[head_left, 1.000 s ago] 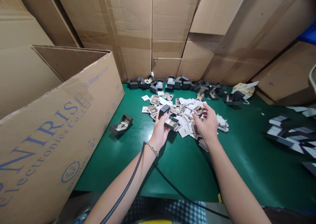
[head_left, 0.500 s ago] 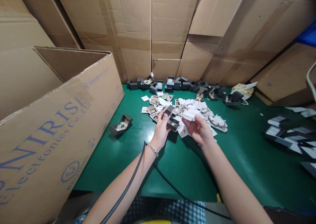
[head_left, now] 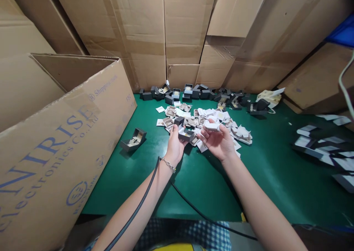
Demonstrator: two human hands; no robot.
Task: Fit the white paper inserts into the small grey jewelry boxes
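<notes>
My view takes in a green-topped table [head_left: 249, 184]. On it lie a heap of white and beige card inserts [head_left: 221, 124] at mid-table, a row of small dark boxes [head_left: 199, 93] along the far edge, one open dark box [head_left: 133, 139] standing alone beside a large printed carton [head_left: 61, 140], more flat pieces [head_left: 323, 147] at right, and a black cable [head_left: 193, 210] near me.

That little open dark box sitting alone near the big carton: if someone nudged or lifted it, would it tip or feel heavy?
The open dark box is small next to the hands, so it is probably light. Its raised lid leans back, so a push could well rock it or flip it shut. It rests flat on the green table, so it would more likely slide than roll.
</notes>
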